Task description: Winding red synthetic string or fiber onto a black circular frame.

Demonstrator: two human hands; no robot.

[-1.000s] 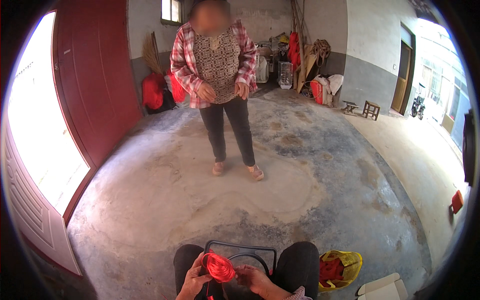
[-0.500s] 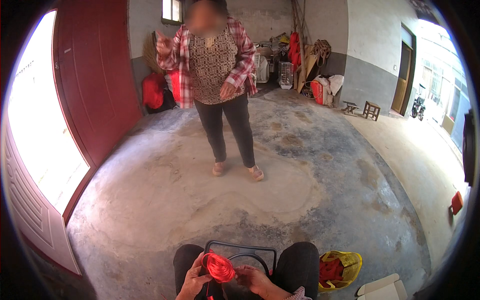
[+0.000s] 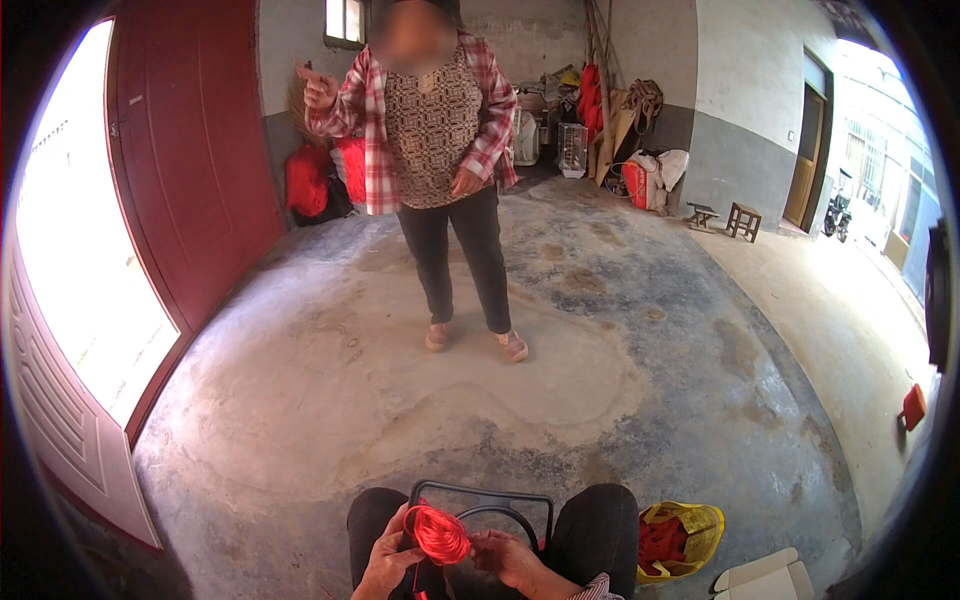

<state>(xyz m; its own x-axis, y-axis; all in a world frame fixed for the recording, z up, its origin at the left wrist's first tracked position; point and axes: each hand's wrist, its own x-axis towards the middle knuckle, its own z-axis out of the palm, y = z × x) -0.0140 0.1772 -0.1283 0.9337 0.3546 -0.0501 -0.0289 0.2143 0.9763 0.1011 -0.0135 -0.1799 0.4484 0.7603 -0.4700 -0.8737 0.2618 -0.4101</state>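
Observation:
A bundle of shiny red cord [image 3: 441, 535] is held up between my knees, wound into a thick oval. My left hand [image 3: 388, 556] grips its left side, thumb and fingers closed on it. On the other side, my right hand [image 3: 508, 556] has its fingertips drawn together at the bundle's right edge; whatever they pinch is too small to make out. A strand of the cord hangs down beside my left hand. Just beyond the bundle, a black tubular frame [image 3: 487, 487] sits between my legs.
A person [image 3: 430, 140] in a plaid shirt stands ahead, one hand raised. Right of my knee is a yellow bag [image 3: 712, 530] with red material inside, near an open cardboard box [image 3: 765, 578]. Small stools [image 3: 743, 221] stand at the far right. A red door [image 3: 195, 130] is on the left.
The standing person's raised hand has shifted slightly left and the body a little right. My hands and the red cord stay nearly still.

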